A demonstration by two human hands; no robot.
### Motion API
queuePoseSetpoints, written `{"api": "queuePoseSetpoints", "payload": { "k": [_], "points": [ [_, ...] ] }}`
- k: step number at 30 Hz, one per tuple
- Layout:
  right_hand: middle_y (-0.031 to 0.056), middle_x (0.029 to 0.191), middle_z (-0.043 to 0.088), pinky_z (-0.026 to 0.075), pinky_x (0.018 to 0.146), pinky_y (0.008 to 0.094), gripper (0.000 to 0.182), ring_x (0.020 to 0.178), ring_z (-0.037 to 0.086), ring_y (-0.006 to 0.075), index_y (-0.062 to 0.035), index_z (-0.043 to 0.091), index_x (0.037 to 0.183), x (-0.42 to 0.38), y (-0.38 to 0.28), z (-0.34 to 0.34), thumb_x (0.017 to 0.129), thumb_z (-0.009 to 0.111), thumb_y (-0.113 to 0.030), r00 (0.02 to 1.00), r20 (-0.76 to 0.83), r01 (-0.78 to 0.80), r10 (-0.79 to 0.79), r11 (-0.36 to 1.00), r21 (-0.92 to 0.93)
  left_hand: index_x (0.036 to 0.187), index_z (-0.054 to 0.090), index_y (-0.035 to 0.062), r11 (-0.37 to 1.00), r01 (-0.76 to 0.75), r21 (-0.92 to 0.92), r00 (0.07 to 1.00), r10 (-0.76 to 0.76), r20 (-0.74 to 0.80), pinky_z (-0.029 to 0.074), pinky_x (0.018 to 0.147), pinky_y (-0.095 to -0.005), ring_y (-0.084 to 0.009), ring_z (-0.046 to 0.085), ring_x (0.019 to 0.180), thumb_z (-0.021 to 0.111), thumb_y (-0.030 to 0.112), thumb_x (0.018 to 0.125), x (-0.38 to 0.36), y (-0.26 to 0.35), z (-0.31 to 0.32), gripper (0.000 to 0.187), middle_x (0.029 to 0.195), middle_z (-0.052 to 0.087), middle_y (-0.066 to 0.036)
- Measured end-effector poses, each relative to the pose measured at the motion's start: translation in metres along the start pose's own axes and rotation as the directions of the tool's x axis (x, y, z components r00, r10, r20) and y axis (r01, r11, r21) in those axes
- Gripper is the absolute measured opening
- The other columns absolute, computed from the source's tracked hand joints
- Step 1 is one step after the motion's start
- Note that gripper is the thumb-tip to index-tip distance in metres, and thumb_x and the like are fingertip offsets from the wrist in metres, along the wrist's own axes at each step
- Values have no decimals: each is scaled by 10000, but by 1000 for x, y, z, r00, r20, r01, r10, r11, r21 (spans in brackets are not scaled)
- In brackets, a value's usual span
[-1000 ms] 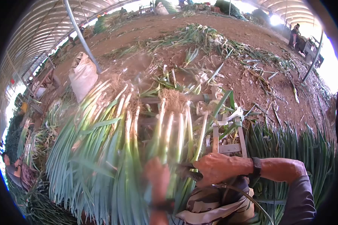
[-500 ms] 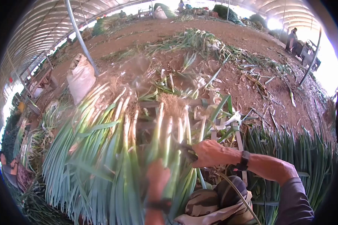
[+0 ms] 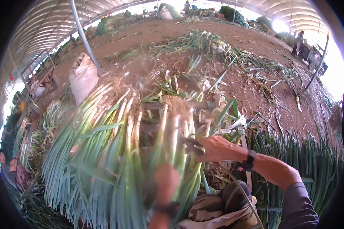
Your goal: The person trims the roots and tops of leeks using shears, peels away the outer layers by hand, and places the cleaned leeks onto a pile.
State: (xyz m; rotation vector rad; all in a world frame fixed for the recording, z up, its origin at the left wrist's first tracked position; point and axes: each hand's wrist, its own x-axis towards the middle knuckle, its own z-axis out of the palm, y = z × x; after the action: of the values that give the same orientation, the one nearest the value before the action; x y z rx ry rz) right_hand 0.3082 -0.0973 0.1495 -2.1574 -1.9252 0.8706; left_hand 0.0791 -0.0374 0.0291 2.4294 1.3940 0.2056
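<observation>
Long green onions (image 3: 99, 160) with white shanks and brown roots lie side by side, roots pointing away from me. My left hand (image 3: 167, 179), smeared in the picture, is closed around one green onion (image 3: 175, 131) low on its shank; the individual fingers are not distinct. To its right, my right hand (image 3: 219, 149) is shut on a dark air blow gun (image 3: 193, 145), its tip pointing left at the white shanks. A thin hose (image 3: 240, 187) runs down from near that hand past my knees. The gun's grip is hidden in my fingers.
A wooden frame (image 3: 244, 143) lies under the stalks. More green onions (image 3: 294, 168) are packed at right. A pale sack (image 3: 83, 78) stands by a metal pole (image 3: 84, 36). Leaf scraps (image 3: 208, 44) litter the soil; a person (image 3: 298, 42) stands far right by a vehicle.
My left hand and the green onion in it have shifted slightly right. My right hand has risen a little with the air blow gun, still close to the shanks.
</observation>
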Motion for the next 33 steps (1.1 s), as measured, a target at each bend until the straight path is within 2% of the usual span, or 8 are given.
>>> {"api": "queuePoseSetpoints", "payload": {
  "k": [2,9,14,18,24,27,30,33],
  "points": [
    [25,636,657,448,402,326,333,457,599,148,-80,665,1180,-34,-16,-11,932,597,-292,994,44,96,-98,994,59,1037,606,-16,1000,20,-8,1000,-20,5,505,807,-519,-401,621,949,617,121,758,9,8,-3,311,999,618,-202],
    [54,708,687,508,463,317,477,521,641,169,-162,558,1359,-76,-19,-2,908,631,-298,931,-2,364,-364,931,-23,1057,598,-9,996,9,-92,1000,-11,-22,493,883,-499,-422,619,1001,582,108,762,12,9,-2,318,1076,620,-232],
    [68,666,660,499,472,333,444,524,629,173,-103,574,1326,-31,5,0,927,595,-297,973,-60,219,-222,974,-54,1141,582,6,975,123,-187,987,-101,124,493,901,-510,-444,629,1031,601,148,773,25,3,-2,396,1083,661,-259],
    [163,681,653,516,578,424,463,605,655,313,-39,667,1073,6,22,-1,768,714,-385,991,-121,57,-56,998,2,1164,580,-14,986,65,-153,977,-32,211,493,906,-521,-462,632,1036,631,200,784,30,-11,-1,439,1055,681,-278],
    [168,673,650,507,560,431,531,602,650,303,-21,679,1085,18,40,2,725,733,-408,989,-146,5,-9,1000,-31,1178,599,-55,919,-14,-395,951,134,279,494,930,-477,-462,627,1061,641,284,800,16,-17,18,510,1090,657,-319],
    [149,647,634,516,561,421,631,587,644,295,-48,651,1240,1,19,-9,737,714,-423,995,-93,23,-27,999,-49,1295,554,-79,948,36,-315,940,75,333,488,968,-434,-433,621,1113,648,303,809,2,-3,10,626,1193,627,-322],
    [146,689,646,531,576,417,610,599,647,297,-113,654,1259,-17,-5,-15,742,707,-433,991,-65,121,-119,993,16,1230,601,-51,847,-20,-531,998,48,39,502,914,-448,-425,638,1017,682,243,829,-7,-10,21,504,1145,646,-271],
    [162,731,662,539,604,433,516,657,671,315,-92,673,1130,-22,-19,-3,752,713,-441,984,11,178,-178,984,-7,1139,623,-20,954,-151,-257,908,31,-418,510,832,-458,-390,626,905,725,182,836,-8,-21,17,378,1047,636,-205]
  ]
}}
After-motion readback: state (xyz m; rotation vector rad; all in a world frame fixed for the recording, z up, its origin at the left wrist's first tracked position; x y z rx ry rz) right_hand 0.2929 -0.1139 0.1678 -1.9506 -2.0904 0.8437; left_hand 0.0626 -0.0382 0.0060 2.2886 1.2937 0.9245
